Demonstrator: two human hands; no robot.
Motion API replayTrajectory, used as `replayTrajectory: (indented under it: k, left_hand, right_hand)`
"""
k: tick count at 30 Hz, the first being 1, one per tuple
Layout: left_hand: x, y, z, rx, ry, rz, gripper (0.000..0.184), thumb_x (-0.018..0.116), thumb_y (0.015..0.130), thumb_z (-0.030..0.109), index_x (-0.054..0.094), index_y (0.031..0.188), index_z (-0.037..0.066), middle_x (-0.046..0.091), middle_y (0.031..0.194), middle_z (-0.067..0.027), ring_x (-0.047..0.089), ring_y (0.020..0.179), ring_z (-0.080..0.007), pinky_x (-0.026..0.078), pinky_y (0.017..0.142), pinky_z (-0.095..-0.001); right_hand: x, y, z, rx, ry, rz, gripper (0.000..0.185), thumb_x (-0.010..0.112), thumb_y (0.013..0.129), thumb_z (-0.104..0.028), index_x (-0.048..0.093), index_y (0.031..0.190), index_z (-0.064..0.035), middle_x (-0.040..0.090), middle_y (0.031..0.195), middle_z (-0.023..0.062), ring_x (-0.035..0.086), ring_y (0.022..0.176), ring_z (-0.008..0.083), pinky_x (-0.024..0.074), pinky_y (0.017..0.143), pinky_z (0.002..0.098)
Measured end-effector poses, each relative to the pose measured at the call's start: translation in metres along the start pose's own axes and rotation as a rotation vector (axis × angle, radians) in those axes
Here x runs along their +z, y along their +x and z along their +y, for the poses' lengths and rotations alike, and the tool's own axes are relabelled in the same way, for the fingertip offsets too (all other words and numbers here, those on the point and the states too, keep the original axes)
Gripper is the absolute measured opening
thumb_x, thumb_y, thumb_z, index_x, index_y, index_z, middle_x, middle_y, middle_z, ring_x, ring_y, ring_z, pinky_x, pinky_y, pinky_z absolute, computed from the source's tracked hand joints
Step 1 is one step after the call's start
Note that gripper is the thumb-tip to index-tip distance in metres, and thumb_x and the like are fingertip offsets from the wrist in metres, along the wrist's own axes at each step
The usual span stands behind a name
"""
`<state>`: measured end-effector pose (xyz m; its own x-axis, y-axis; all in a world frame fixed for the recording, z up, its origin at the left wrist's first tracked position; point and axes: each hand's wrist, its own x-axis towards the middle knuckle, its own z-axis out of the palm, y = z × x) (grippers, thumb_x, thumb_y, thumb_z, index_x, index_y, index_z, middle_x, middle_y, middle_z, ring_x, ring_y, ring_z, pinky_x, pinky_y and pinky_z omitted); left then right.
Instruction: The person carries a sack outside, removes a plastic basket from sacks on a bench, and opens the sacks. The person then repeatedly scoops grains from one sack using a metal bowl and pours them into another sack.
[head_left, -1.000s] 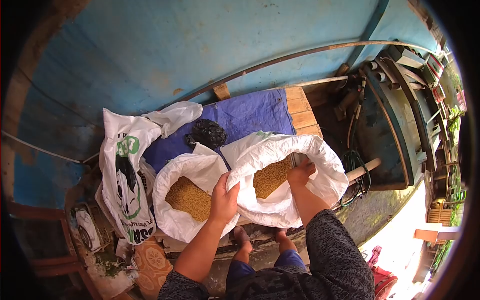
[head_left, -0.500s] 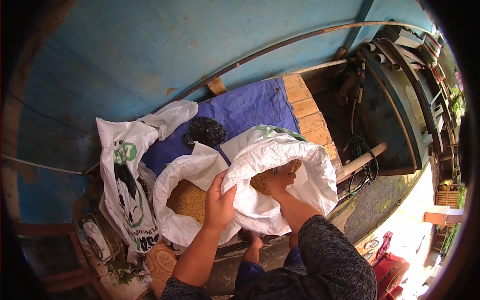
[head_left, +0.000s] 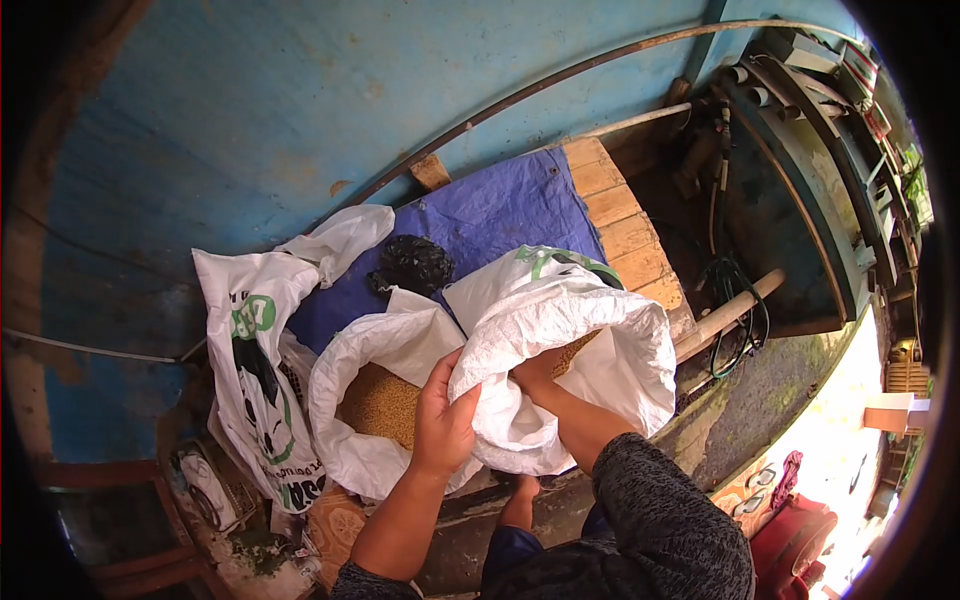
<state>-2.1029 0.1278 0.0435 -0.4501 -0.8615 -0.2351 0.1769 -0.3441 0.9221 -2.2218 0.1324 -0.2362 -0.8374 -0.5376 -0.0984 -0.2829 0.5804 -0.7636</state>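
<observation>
My left hand (head_left: 445,425) is closed on the rolled rim of a white woven sack (head_left: 540,315), at its left side. My right hand (head_left: 535,372) reaches down inside that sack; its fingers are hidden by the rim. Yellow-brown pellets or grain (head_left: 577,352) show beyond my right wrist. Against it on the left stands a second open white sack (head_left: 338,365), its rim folded back, with similar pellets (head_left: 378,408) in it. Farther left lies a printed white sack (head_left: 262,355) with green and black markings.
Under the sacks is a wooden platform (head_left: 620,215) partly covered by a blue tarp (head_left: 510,210). A black plastic bag (head_left: 412,263) lies behind the sacks. A blue wall (head_left: 300,110) rises at the back; a pole (head_left: 725,318) and a coiled hose (head_left: 745,345) are at right.
My right hand has moved left and deeper inside the sack, so its fingers no longer show. My left hand keeps its hold on the rim. The view has shifted slightly.
</observation>
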Motion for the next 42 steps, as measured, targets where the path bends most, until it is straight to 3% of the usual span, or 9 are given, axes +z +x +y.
replayTrajectory:
  k: [6,10,16,19,23,25,30,40,42]
  left_hand:
    - [-0.005,-0.001,-0.006,0.009,0.0,0.032,0.041,0.051,0.091,0.0,0.044,0.131,-0.004,0.058,0.119,-0.0113,0.057,0.108,-0.0162,0.043,0.096,-0.029]
    - [-0.004,-0.004,-0.003,0.035,-0.005,0.061,0.038,0.051,0.091,0.001,0.046,0.128,-0.005,0.058,0.118,-0.0105,0.057,0.106,-0.0139,0.045,0.092,-0.0272]
    - [-0.014,-0.007,-0.01,0.031,0.054,0.115,0.038,0.051,0.091,0.002,0.047,0.128,-0.004,0.058,0.118,-0.0098,0.056,0.105,-0.0135,0.044,0.093,-0.0268]
    - [-0.019,-0.006,-0.015,0.055,0.069,0.157,0.037,0.051,0.092,0.003,0.048,0.128,-0.004,0.058,0.118,-0.0094,0.056,0.105,-0.0135,0.044,0.093,-0.0272]
    - [-0.024,0.0,-0.016,0.046,0.082,0.208,0.038,0.053,0.091,0.005,0.049,0.127,-0.003,0.059,0.117,-0.01,0.056,0.104,-0.014,0.044,0.092,-0.027]
    - [-0.032,0.006,-0.021,0.051,0.082,0.232,0.038,0.054,0.09,0.007,0.049,0.127,-0.003,0.059,0.116,-0.0103,0.056,0.104,-0.0144,0.044,0.091,-0.027]
    - [-0.043,0.021,-0.024,0.04,0.242,0.361,0.036,0.056,0.09,0.013,0.053,0.123,-0.002,0.061,0.114,-0.0135,0.058,0.102,-0.0186,0.044,0.089,-0.0295]
    - [-0.052,0.006,-0.003,-0.21,0.395,0.444,0.06,0.065,0.087,0.024,0.04,0.137,0.001,0.056,0.122,-0.0182,0.056,0.109,-0.0269,0.046,0.089,-0.0351]
    - [-0.067,-0.016,-0.018,0.061,0.615,0.456,0.072,0.071,0.082,0.026,0.035,0.14,0.004,0.054,0.121,-0.0219,0.052,0.113,-0.0314,0.041,0.096,-0.0411]
  right_hand:
    - [0.012,0.011,0.034,-0.133,0.407,-0.301,0.053,0.06,0.077,-0.011,0.044,0.128,-0.0047,0.046,0.124,0.0164,0.042,0.118,0.0416,0.0435,0.086,0.0503]
    - [-0.022,0.023,0.047,0.7,1.051,-0.819,0.067,0.045,0.075,0.003,0.029,0.136,-0.0167,0.043,0.128,0.014,0.052,0.108,0.0386,0.0559,0.075,0.0551]
    - [-0.034,0.028,0.076,0.976,1.181,-0.886,0.073,0.042,0.075,0.005,0.022,0.139,-0.0214,0.042,0.129,0.0185,0.056,0.103,0.0408,0.0529,0.082,0.062]
    - [-0.065,0.018,0.033,0.968,1.183,-0.848,0.043,0.041,0.077,0.001,0.044,0.12,0.0075,0.057,0.115,0.0222,0.06,0.104,0.0376,0.055,0.084,0.0566]
    - [-0.087,0.01,0.03,0.826,1.064,-0.735,0.045,0.041,0.078,0.0,0.042,0.123,0.0067,0.054,0.119,0.0237,0.061,0.104,0.0382,0.0544,0.085,0.0559]
    - [-0.113,0.009,0.025,0.8,1.074,-0.77,0.074,0.042,0.077,0.003,0.021,0.142,-0.0261,0.046,0.127,0.0196,0.055,0.109,0.0393,0.0525,0.082,0.0611]
    - [-0.186,-0.009,0.025,0.784,1.163,-0.843,0.058,0.044,0.076,0.003,0.034,0.133,0.0045,0.049,0.125,0.0218,0.056,0.11,0.0384,0.052,0.089,0.052]
    - [-0.284,-0.052,-0.049,0.725,1.204,-0.876,0.063,0.045,0.073,0.004,0.036,0.135,0.0027,0.054,0.125,0.0211,0.057,0.111,0.0364,0.0503,0.092,0.0498]
    - [-0.284,-0.057,-0.065,0.777,1.231,-0.905,0.066,0.045,0.071,0.007,0.036,0.136,0.0002,0.052,0.126,0.0198,0.057,0.11,0.0355,0.0517,0.09,0.0489]
